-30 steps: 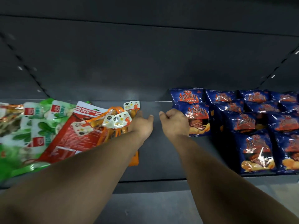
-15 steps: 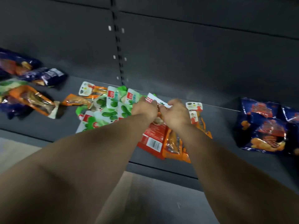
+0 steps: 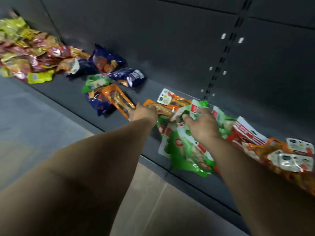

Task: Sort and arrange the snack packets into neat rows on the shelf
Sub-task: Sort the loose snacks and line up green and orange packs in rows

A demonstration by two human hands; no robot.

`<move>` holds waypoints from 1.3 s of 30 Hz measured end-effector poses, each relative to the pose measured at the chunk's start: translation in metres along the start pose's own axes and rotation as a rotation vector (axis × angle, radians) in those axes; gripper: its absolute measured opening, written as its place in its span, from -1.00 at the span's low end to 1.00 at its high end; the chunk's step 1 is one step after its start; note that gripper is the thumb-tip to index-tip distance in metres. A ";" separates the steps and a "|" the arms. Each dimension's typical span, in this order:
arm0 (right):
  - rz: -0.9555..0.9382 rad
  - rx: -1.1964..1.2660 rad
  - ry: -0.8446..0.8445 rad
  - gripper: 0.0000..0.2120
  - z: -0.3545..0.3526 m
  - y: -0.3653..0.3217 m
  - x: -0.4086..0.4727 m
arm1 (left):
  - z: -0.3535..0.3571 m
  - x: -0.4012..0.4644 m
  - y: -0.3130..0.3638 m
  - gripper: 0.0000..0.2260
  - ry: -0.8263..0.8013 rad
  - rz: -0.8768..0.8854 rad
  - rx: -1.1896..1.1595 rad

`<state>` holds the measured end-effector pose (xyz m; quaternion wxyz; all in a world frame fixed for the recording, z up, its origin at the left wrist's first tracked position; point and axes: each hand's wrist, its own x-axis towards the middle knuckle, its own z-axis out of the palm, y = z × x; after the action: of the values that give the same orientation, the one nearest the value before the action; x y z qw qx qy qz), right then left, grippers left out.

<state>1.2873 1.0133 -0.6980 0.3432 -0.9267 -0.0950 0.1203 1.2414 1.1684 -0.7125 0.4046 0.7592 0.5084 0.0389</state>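
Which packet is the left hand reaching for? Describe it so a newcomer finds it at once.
Start at the dark shelf and find the blue bags in its middle stretch. Just right of the lowest blue bag lies a long orange packet, slanting toward the left hand. Unlike its neighbours, it has a clear window showing brown sticks.

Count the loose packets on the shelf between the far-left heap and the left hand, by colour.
Blue packets: 4 (one is dark and partly tucked against the heap, so less certain)
Green packet: 1
Orange packet: 1
Total: 6
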 end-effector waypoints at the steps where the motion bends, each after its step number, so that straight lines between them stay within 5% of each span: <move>1: -0.009 0.003 -0.014 -0.43 0.010 -0.008 0.001 | -0.009 0.010 -0.008 -0.53 0.025 -0.039 -0.017; 11: -0.064 0.005 -0.086 -0.45 0.078 -0.059 0.013 | -0.077 0.094 -0.056 -0.45 0.381 -0.274 -0.114; 21: -0.040 -0.028 -0.110 -0.43 0.095 -0.060 0.016 | -0.076 0.140 -0.094 -0.36 0.207 -0.411 -0.494; 30: -0.017 -0.085 -0.066 -0.43 0.087 -0.043 0.016 | -0.071 0.140 -0.091 -0.58 0.181 -0.443 -0.598; 39: -0.004 -0.017 -0.075 -0.43 0.080 -0.042 0.009 | -0.073 0.107 -0.050 -0.72 0.418 -0.060 -0.636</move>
<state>1.2690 1.0957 -0.7309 0.3315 -0.9243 -0.1106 0.1536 1.2218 1.3040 -0.7344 0.5084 0.5560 0.5646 0.3370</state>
